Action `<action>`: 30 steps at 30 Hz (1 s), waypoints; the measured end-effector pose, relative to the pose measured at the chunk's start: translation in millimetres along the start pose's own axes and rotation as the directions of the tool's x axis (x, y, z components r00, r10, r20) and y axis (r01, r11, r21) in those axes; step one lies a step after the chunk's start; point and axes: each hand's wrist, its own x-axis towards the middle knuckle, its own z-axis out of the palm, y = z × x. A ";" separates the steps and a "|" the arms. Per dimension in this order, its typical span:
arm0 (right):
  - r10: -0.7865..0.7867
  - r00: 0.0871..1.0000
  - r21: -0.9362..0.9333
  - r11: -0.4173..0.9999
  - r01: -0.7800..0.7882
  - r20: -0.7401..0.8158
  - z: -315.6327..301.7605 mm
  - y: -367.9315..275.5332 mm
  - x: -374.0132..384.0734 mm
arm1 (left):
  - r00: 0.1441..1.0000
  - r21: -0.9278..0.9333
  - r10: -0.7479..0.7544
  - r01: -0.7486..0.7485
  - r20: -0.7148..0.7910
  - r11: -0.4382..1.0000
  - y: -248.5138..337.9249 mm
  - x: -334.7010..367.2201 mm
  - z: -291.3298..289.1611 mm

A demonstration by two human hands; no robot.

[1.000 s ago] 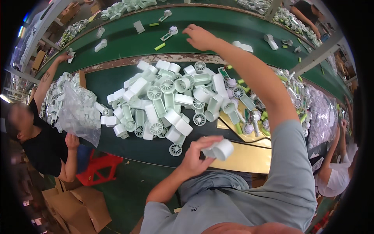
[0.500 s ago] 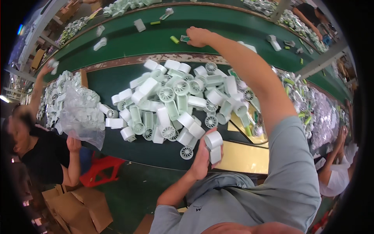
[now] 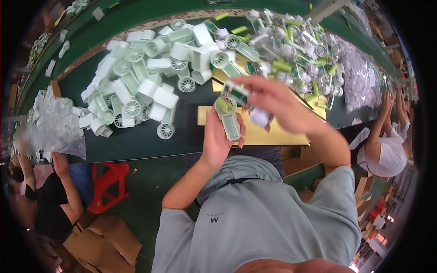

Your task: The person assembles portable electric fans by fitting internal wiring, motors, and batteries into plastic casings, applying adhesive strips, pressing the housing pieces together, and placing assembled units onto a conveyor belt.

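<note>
My left hand [image 3: 215, 139] is closed around a small pale plastic housing [image 3: 231, 127], its open side facing up. A yellow-green piece [image 3: 223, 106] shows within the round end of this housing. Just above and to the right, my right hand [image 3: 280, 101], a little blurred, pinches a green circuit board [image 3: 236, 93] close to the round end. A white rounded part [image 3: 259, 117] hangs below the right fingers; whether it is wired to the board I cannot tell.
Left of my hands lies a heap of pale housings [image 3: 136, 77]. Circuit-board parts with green cylinders [image 3: 291, 54] are piled at the right, beside clear bags [image 3: 359, 79]. A yellow board [image 3: 277, 134] lies under my hands. Beyond runs a green conveyor [image 3: 132, 18]. People sit on both sides.
My right hand has come back from the conveyor to my left hand, bringing a circuit board. The housing in my left hand is now turned open side up. My view has shifted right.
</note>
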 end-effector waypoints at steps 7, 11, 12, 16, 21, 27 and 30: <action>-0.456 0.867 -0.335 0.864 0.377 -0.202 39.5 77.8 -61.4 | 0.992 0.082 -0.022 0.032 -0.124 0.996 -24.5 1.9 2.4; -0.504 0.827 -0.420 0.826 0.376 -0.250 50.8 101.9 -73.4 | 0.984 0.144 0.097 -0.075 -0.150 0.987 -24.1 7.1 6.7; -0.501 0.827 -0.415 0.829 0.375 -0.254 49.8 103.3 -75.1 | 0.983 0.226 0.079 -0.039 -0.168 0.973 -20.5 7.5 9.0; -0.479 0.843 -0.391 0.844 0.367 -0.244 46.8 101.1 -75.5 | 0.986 0.165 0.023 0.004 -0.162 0.986 -17.9 5.7 1.6; -0.441 0.865 -0.356 0.869 0.343 -0.241 45.9 101.2 -72.1 | 0.981 0.290 0.126 -0.078 -0.150 0.954 -8.9 2.7 7.9; -0.485 0.843 -0.378 0.844 0.381 -0.233 50.4 105.0 -67.6 | 0.984 0.333 0.153 -0.113 -0.094 0.936 -3.4 -1.5 1.5; -0.474 0.851 -0.374 0.849 0.374 -0.226 52.5 106.4 -67.1 | 0.982 0.368 0.181 -0.152 -0.046 0.917 -1.7 -0.7 -3.5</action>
